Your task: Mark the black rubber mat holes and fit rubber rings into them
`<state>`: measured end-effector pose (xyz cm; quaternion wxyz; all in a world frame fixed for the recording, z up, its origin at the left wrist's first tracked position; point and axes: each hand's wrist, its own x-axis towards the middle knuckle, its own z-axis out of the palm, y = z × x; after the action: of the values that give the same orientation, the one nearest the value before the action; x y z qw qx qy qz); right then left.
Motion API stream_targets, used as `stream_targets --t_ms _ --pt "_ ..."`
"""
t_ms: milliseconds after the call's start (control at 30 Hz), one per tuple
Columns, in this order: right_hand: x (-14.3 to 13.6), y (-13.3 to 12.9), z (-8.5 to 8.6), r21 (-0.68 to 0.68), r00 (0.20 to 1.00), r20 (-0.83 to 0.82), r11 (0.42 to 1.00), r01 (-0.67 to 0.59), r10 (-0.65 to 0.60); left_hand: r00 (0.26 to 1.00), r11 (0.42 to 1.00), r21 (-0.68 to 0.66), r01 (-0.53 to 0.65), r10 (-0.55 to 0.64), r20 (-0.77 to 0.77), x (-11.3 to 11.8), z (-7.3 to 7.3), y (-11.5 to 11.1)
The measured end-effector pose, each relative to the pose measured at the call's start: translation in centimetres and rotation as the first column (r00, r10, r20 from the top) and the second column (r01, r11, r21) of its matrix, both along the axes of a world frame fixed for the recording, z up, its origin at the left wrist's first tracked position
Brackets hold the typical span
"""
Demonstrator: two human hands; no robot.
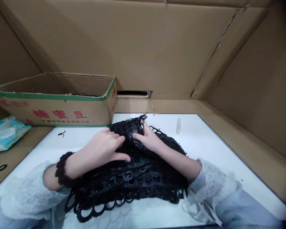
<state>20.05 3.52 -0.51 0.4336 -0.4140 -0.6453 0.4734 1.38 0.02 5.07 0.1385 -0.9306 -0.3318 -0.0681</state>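
Observation:
A black rubber sheet (pixel 143 178) full of round holes lies in a folded heap in front of me, its top part lifted and bent over. My left hand (pixel 107 144) is at the upper left of the sheet, fingers curled in against it and thumb stretched out across it. Some of its fingertips are hidden. At the sheet's raised upper edge, my right hand (pixel 147 136) grips the rubber, thumb on the near face and fingers mostly behind. Loose rings of rubber hang along the sheet's lower edge.
An open cardboard box (pixel 59 109) with black pieces inside stands at the back left, beside a tissue pack (pixel 8 133). A small clear tube (pixel 178 126) and a black scrap (pixel 61 134) lie on the white table (pixel 212 165). A black ring (pixel 2 167) is far left. Cardboard walls (pixel 133 47) surround the table.

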Motion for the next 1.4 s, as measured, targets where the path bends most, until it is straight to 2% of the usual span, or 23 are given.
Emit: stream_targets --t_ms 67,167,267,333,400,467,567,700,800,900,967,1067,1167,1267,1400 --pt "0.0 0.0 0.0 -0.017 1.000 -0.001 1.000 0.000 0.000 0.996 0.994 -0.073 -0.076 0.072 -0.058 0.4 -0.2 -0.4" --pt "0.1 -0.1 0.3 -0.041 1.000 0.018 0.999 0.007 -0.006 0.977 0.968 -0.131 -0.213 0.206 -0.060 0.6 -0.1 -1.1" --pt "0.3 -0.4 1.2 -0.017 0.998 0.047 0.999 -0.039 0.040 0.948 0.946 -0.066 -0.318 0.317 -0.021 0.8 -0.1 -1.7" --pt "0.5 -0.7 1.9 0.008 0.986 0.096 0.991 -0.135 0.134 0.940 0.940 0.017 -0.341 0.341 0.010 1.0 -0.5 -1.8" --pt "0.7 -1.0 2.5 0.027 0.956 0.169 0.969 -0.247 0.239 0.941 0.939 0.061 -0.338 0.335 0.053 1.1 -1.0 -1.6" --pt "0.8 -1.2 2.9 0.038 0.929 0.235 0.953 -0.301 0.284 0.943 0.945 0.049 -0.324 0.317 0.104 1.1 -1.3 -1.2" --pt "0.9 -1.1 2.9 0.033 0.928 0.274 0.962 -0.270 0.251 0.944 0.956 -0.050 -0.291 0.295 0.147 0.9 -1.3 -0.5" --pt "0.9 -0.5 2.6 -0.029 0.949 0.235 0.977 -0.210 0.211 0.953 0.945 -0.245 -0.216 0.259 0.157 0.8 -0.2 0.0" --pt "1.2 -0.2 2.5 -0.024 0.966 0.185 0.984 -0.179 0.180 0.988 0.956 -0.287 -0.068 0.104 0.112 1.1 0.9 0.4" --pt "1.5 0.1 2.4 -0.011 0.981 0.145 0.991 -0.130 0.131 0.998 0.974 -0.220 0.053 -0.060 -0.024 1.3 1.7 0.8" --pt "1.7 0.2 2.3 -0.023 0.985 0.135 0.994 -0.102 0.104 0.991 0.988 -0.145 0.054 -0.071 -0.114 1.4 1.8 0.9" --pt "1.7 0.5 2.2 -0.040 0.987 0.137 0.996 -0.080 0.085 0.982 0.999 -0.043 0.009 -0.017 -0.186 1.6 1.8 0.8" --pt "1.9 0.8 2.0 -0.032 0.991 0.126 0.999 -0.035 0.039 0.983 0.998 0.059 -0.039 0.049 -0.177 1.9 1.9 0.8" --pt "2.1 1.1 1.9 -0.023 0.993 0.121 1.000 -0.002 0.005 0.973 0.981 0.164 -0.099 0.130 -0.190 1.7 2.1 1.3" --pt "2.4 1.3 1.8 -0.035 0.991 0.133 0.999 0.026 -0.021 0.951 0.960 0.227 -0.165 0.216 -0.223 0.9 2.0 2.3"
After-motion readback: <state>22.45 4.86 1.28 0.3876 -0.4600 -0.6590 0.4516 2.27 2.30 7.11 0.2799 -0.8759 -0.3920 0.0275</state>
